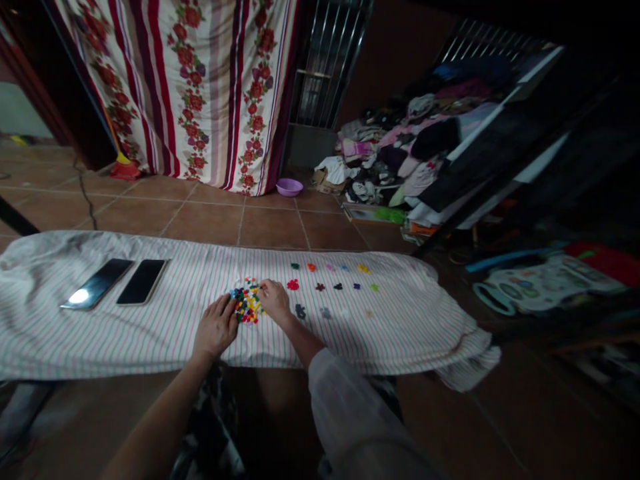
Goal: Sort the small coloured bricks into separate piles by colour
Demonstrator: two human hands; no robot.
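Note:
A mixed pile of small colourful pieces (pixel 248 304), perhaps beads or tiny bricks, lies on a striped cloth (pixel 190 333). My left hand (pixel 217 325) rests flat along the pile's left edge, fingers stretched out. At the right edge of the pile, my right hand (pixel 274 300) has its fingers drawn together in a pinch; whatever is between them is hidden. Right of that hand sit several small heaps sorted by colour, among them a red heap (pixel 293 285), an orange heap (pixel 311 267), a yellow heap (pixel 364 268) and a dark grey heap (pixel 301 311).
Two phone-like or tablet-like devices (pixel 142 282) lie on the cloth at the left. Beyond it, a purple basin (pixel 289 187) stands on the tiled floor before a floral curtain (pixel 193 93). Clothes (pixel 395 153) are heaped at the back right.

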